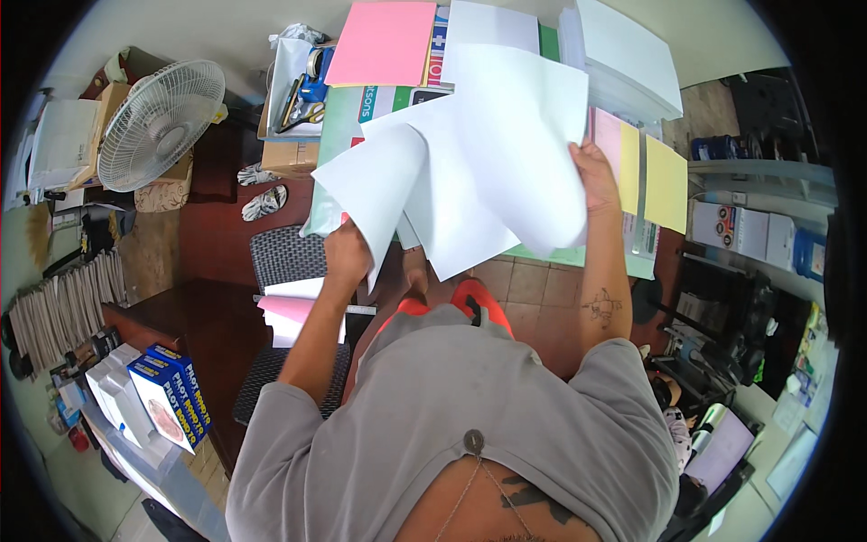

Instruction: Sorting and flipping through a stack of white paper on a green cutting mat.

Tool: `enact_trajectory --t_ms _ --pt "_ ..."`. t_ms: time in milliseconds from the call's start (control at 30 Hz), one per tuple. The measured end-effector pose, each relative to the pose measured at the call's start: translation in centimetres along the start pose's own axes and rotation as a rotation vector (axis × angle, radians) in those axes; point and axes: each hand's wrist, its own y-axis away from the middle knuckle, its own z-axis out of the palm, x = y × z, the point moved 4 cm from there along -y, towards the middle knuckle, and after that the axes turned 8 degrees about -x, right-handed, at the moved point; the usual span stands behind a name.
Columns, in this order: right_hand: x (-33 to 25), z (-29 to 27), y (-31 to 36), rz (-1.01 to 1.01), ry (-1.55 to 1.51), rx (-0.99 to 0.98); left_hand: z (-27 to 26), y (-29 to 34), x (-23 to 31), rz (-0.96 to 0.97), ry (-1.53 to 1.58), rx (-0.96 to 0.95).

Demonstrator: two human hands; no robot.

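My left hand [348,253] is closed on the lower corner of a curled white paper sheet [375,181], which bends over toward the middle. At the right, my right hand [596,176] pinches the edge of a large white paper sheet [519,135] that bulges up and droops at its lower end. Between the two, more white paper [456,217] hangs past the near edge of the table; I cannot tell how many sheets there are. Beneath the paper lies a table with a green printed cover [339,149].
Pink paper [379,41], a thick white paper stack [628,54] and yellow sheets [666,181] lie around the tabletop. A box with scissors and a tape dispenser [316,72] is at the far left. A black woven chair [284,257] bears more paper. A fan [163,126] stands left.
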Motion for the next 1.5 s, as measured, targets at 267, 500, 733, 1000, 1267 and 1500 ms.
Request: enact_trajectory --t_ms 267,500,733,1000,1267,1500 --pt "-5.5 2.5 2.2 -0.143 -0.137 -0.266 -3.6 -2.5 0.9 0.096 -0.067 -0.114" --pt "0.6 2.0 0.1 -0.070 -0.272 -0.129 3.1 -0.4 -0.1 -0.595 1.101 0.158" --pt "9.1 0.1 -1.3 0.152 0.312 0.097 9.7 4.9 6.9 -0.881 1.876 0.121" --pt "8.9 -1.7 -4.3 -0.068 1.152 0.089 8.5 6.9 7.5 -0.988 1.472 -0.161" --pt "8.0 3.3 -3.6 0.223 1.365 0.028 8.7 5.8 5.0 -0.828 0.533 0.046" --pt "7.6 -3.4 -2.8 0.260 1.259 0.216 7.0 2.8 5.0 -0.855 0.610 0.064"
